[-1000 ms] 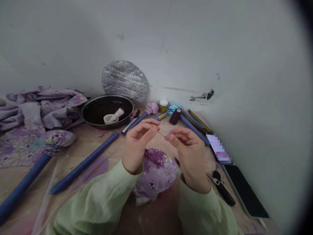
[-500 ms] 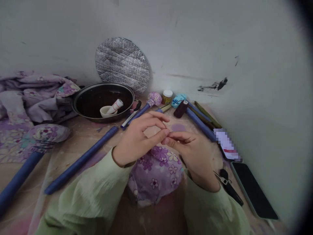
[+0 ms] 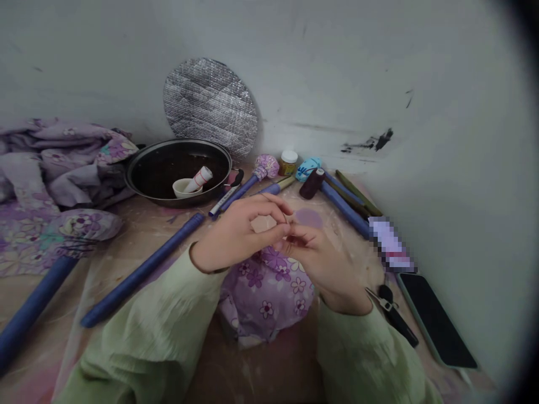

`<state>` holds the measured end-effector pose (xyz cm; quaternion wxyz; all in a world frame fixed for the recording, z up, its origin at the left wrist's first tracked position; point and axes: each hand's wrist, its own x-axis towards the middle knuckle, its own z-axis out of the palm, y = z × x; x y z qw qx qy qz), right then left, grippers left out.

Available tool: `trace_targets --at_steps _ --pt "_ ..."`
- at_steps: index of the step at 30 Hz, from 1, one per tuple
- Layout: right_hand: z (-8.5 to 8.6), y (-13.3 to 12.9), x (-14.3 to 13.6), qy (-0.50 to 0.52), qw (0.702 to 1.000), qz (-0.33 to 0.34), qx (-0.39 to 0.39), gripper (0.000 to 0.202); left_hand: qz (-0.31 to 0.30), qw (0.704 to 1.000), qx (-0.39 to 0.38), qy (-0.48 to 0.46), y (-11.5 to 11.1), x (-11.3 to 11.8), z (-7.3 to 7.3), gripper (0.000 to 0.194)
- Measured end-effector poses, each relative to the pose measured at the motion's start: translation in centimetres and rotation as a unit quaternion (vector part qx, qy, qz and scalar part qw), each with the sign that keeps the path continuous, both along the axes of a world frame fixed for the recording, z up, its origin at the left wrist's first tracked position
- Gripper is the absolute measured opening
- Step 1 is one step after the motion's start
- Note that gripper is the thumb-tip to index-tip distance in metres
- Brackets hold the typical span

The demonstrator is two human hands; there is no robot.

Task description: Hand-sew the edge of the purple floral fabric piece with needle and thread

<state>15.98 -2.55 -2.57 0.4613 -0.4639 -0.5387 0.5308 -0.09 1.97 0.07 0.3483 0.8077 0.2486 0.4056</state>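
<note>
My left hand [image 3: 244,230] and my right hand [image 3: 318,261] meet fingertip to fingertip above a purple flowered cloth [image 3: 269,303]. Thumb and forefinger are pinched together on each hand. What lies between the fingertips is too small to make out. Thin dark lines like thread run over the left fingers. The cloth is bunched into a rounded shape, with its upper part hidden under the hands. Beyond them a dark spool of thread [image 3: 312,184] leans on the table.
At the back left a black pan [image 3: 143,193] holds a small white cup [image 3: 181,188]. Blue rods [image 3: 143,272] lie left and right. A round silver mat [image 3: 210,104] leans on the wall. Small snips [image 3: 398,322] and a phone [image 3: 438,322] lie at right.
My right hand has turned slightly and its wrist has risen a little. Both hands keep their fingertips together. The whole view has shifted slightly.
</note>
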Motion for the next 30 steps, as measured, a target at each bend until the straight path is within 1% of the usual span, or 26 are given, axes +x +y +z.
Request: trace_targets --at_steps 3,6,8,10,12,14,16,17,19,22,23,25,30 --pt "-0.2 -0.2 -0.2 0.055 0.997 0.018 -0.041 0.013 -0.020 1.000 -0.023 -0.008 0.1 0.2 -0.2 0.011" --pt "-0.2 -0.6 -0.4 0.146 0.986 0.016 -0.084 0.015 -0.031 0.997 -0.065 -0.017 0.3 0.3 -0.2 0.014" --pt "-0.1 -0.8 -0.6 0.200 0.974 0.008 -0.105 0.015 -0.034 0.995 -0.094 0.001 0.4 0.2 -0.1 0.021" --pt "0.2 -0.9 -0.7 0.228 0.966 -0.001 -0.125 0.016 -0.024 0.994 -0.103 0.039 0.4 -0.1 0.1 0.027" --pt "0.5 -1.0 -0.7 0.238 0.961 -0.013 -0.137 0.016 0.005 0.994 -0.087 0.071 0.4 -0.6 0.3 0.029" --pt "0.9 -1.1 -0.6 0.242 0.960 -0.030 -0.135 0.016 0.052 0.993 -0.062 0.087 0.4 -0.9 0.5 0.024" --pt "1.1 -1.2 -0.5 0.247 0.959 -0.053 -0.127 0.017 0.090 0.993 -0.021 0.077 0.3 -1.0 0.7 0.017" --pt "1.2 -1.2 -0.5 0.248 0.959 -0.061 -0.125 0.018 0.095 0.993 0.002 0.066 0.3 -1.0 0.8 0.015" --pt "1.3 -1.4 -0.4 0.253 0.957 -0.066 -0.124 0.018 0.069 0.996 0.041 0.037 0.1 -0.9 0.9 0.012" --pt "1.4 -1.5 -0.4 0.256 0.957 -0.056 -0.126 0.018 -0.009 0.998 0.067 0.008 -0.2 -0.7 1.0 0.010" --pt "1.4 -1.5 -0.4 0.254 0.957 -0.056 -0.125 0.017 -0.024 0.997 0.074 0.005 -0.3 -0.6 1.1 0.010" --pt "1.4 -1.5 -0.3 0.246 0.960 -0.060 -0.119 0.016 -0.025 0.996 0.090 0.009 -0.6 -0.6 1.2 0.011" --pt "1.4 -1.6 -0.3 0.227 0.967 -0.062 -0.101 0.015 0.008 0.994 0.108 0.023 -1.3 -0.4 1.6 0.010"
